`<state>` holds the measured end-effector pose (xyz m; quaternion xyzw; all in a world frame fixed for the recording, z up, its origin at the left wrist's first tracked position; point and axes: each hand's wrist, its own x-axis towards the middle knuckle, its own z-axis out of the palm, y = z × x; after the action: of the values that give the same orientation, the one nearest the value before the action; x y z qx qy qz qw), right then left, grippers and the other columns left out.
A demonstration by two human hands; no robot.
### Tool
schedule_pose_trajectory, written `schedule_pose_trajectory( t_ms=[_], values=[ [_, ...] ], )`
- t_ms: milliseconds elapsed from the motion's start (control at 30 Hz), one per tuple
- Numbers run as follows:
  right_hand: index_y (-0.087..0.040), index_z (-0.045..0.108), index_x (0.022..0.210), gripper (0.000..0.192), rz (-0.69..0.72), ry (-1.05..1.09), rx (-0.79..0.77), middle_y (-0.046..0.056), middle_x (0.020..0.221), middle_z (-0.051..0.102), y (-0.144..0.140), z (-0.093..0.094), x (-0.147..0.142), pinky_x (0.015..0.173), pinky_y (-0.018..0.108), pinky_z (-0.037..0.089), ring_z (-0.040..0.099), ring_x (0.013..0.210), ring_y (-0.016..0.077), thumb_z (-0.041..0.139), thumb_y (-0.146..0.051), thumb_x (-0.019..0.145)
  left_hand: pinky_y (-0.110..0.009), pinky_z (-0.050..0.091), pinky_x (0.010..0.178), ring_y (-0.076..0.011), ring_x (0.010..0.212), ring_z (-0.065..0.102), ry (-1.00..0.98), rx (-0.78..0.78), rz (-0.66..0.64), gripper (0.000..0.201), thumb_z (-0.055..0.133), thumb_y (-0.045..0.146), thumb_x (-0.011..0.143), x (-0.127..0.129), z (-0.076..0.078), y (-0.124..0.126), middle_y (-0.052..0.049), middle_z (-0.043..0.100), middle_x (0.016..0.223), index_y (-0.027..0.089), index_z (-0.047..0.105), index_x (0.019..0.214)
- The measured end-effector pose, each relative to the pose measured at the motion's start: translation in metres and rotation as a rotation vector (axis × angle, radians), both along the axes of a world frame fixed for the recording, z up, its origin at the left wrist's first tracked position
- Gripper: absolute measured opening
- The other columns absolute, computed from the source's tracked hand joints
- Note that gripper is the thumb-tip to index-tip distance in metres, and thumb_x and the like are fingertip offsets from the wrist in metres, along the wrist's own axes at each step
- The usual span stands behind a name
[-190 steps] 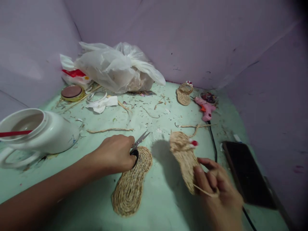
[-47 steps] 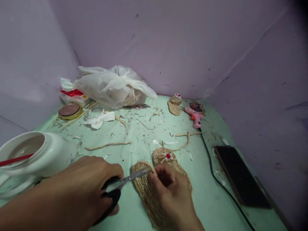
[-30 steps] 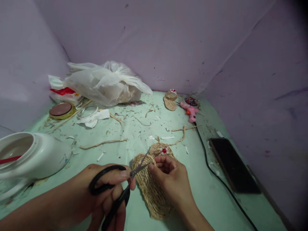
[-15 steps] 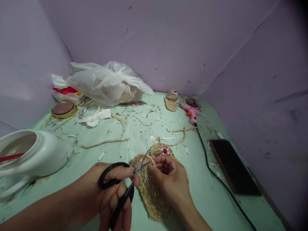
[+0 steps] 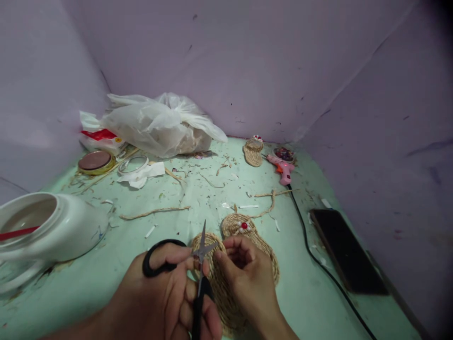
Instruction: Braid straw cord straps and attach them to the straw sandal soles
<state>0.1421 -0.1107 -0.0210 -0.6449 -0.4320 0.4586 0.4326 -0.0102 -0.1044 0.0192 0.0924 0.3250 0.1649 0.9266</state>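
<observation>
My left hand (image 5: 152, 293) grips black-handled scissors (image 5: 202, 245), with the thumb through one loop. Their blades stand apart and point away from me, over the toe end of a coiled straw-rope slipper sole (image 5: 228, 302). At the sole's right edge, my right hand (image 5: 253, 276) pinches the rim between thumb and fingers; whether a loose strand is also in that pinch is hidden. Behind the right hand lies a second straw slipper piece (image 5: 231, 225), with a red bead (image 5: 244, 226) and whitish beads on top. Both hands cover parts of these pieces.
A pink glue gun (image 5: 282, 167) and its black cord (image 5: 306, 245) lie right of centre, near a phone (image 5: 348, 250). Further back sits a small straw slipper (image 5: 253, 155). A white pitcher (image 5: 78, 229) lies left; rope lengths (image 5: 155, 212) and a plastic bag (image 5: 163, 125) lie beyond.
The scissors have swung more upright and their blades have spread wider. My left hand has shifted right and down over the sole. My right hand keeps its pinch, slightly lower.
</observation>
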Motion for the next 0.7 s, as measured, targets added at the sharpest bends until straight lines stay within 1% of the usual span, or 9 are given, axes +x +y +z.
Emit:
schedule_pose_trajectory(
  t_ms=[67, 167, 233, 300, 400, 567, 700],
  values=[
    [-0.016, 0.060, 0.071, 0.010, -0.018, 0.014, 0.004, 0.001, 0.059, 0.063, -0.002, 0.000, -0.003, 0.048, 0.022, 0.046, 0.058, 0.051, 0.0131, 0.064, -0.024, 0.066, -0.018, 0.038, 0.036, -0.0178, 0.048, 0.062, 0.020, 0.001, -0.007, 0.048, 0.039, 0.052, 0.065, 0.004, -0.004, -0.002, -0.017, 0.068, 0.062, 0.010, 0.062, 0.064],
    [-0.016, 0.060, 0.071, 0.011, -0.043, 0.057, 0.008, 0.002, 0.058, 0.064, -0.003, -0.002, -0.005, 0.049, 0.023, 0.047, 0.059, 0.051, 0.0136, 0.064, -0.025, 0.067, -0.020, 0.040, 0.037, -0.0169, 0.043, 0.059, 0.064, 0.066, -0.022, 0.053, 0.036, 0.053, 0.066, 0.009, -0.010, -0.003, -0.019, 0.066, 0.058, 0.007, 0.062, 0.057],
    [-0.016, 0.060, 0.072, 0.012, -0.042, 0.078, 0.006, 0.002, 0.058, 0.064, -0.003, -0.002, -0.005, 0.049, 0.024, 0.048, 0.060, 0.051, 0.0139, 0.064, -0.025, 0.067, -0.022, 0.042, 0.038, -0.0180, 0.044, 0.060, 0.077, 0.085, -0.010, 0.055, 0.033, 0.051, 0.066, 0.011, -0.012, -0.002, -0.020, 0.066, 0.058, 0.005, 0.063, 0.058],
    [-0.015, 0.060, 0.073, 0.012, -0.018, 0.085, -0.010, 0.002, 0.058, 0.065, -0.002, -0.003, -0.003, 0.050, 0.024, 0.049, 0.060, 0.051, 0.0143, 0.064, -0.025, 0.067, -0.023, 0.044, 0.041, -0.0195, 0.047, 0.061, 0.067, 0.097, 0.009, 0.053, 0.034, 0.048, 0.065, 0.012, -0.013, -0.001, -0.019, 0.066, 0.060, 0.004, 0.064, 0.061],
    [-0.015, 0.060, 0.074, 0.013, 0.031, 0.078, -0.024, 0.003, 0.059, 0.066, -0.003, -0.001, -0.002, 0.051, 0.024, 0.049, 0.062, 0.053, 0.0148, 0.064, -0.026, 0.067, -0.028, 0.047, 0.044, -0.0224, 0.051, 0.063, 0.014, 0.094, 0.033, 0.050, 0.036, 0.047, 0.063, 0.013, -0.017, 0.003, -0.019, 0.066, 0.062, 0.004, 0.064, 0.066],
    [-0.015, 0.062, 0.076, 0.013, 0.042, 0.054, 0.001, 0.004, 0.062, 0.068, -0.004, -0.001, -0.001, 0.052, 0.024, 0.050, 0.062, 0.054, 0.0153, 0.063, -0.027, 0.070, -0.031, 0.050, 0.046, -0.0269, 0.058, 0.065, -0.110, 0.013, 0.068, 0.051, 0.037, 0.046, 0.064, 0.011, -0.024, 0.009, -0.021, 0.066, 0.068, 0.002, 0.062, 0.071],
    [-0.015, 0.062, 0.076, 0.014, 0.026, 0.047, -0.003, 0.005, 0.064, 0.068, -0.001, -0.003, -0.001, 0.054, 0.026, 0.050, 0.063, 0.056, 0.0166, 0.063, -0.027, 0.070, -0.031, 0.050, 0.046, -0.0267, 0.059, 0.067, -0.223, -0.043, 0.125, 0.042, 0.038, 0.044, 0.069, 0.011, -0.024, 0.008, -0.018, 0.068, 0.069, 0.008, 0.060, 0.076]
  ],
)
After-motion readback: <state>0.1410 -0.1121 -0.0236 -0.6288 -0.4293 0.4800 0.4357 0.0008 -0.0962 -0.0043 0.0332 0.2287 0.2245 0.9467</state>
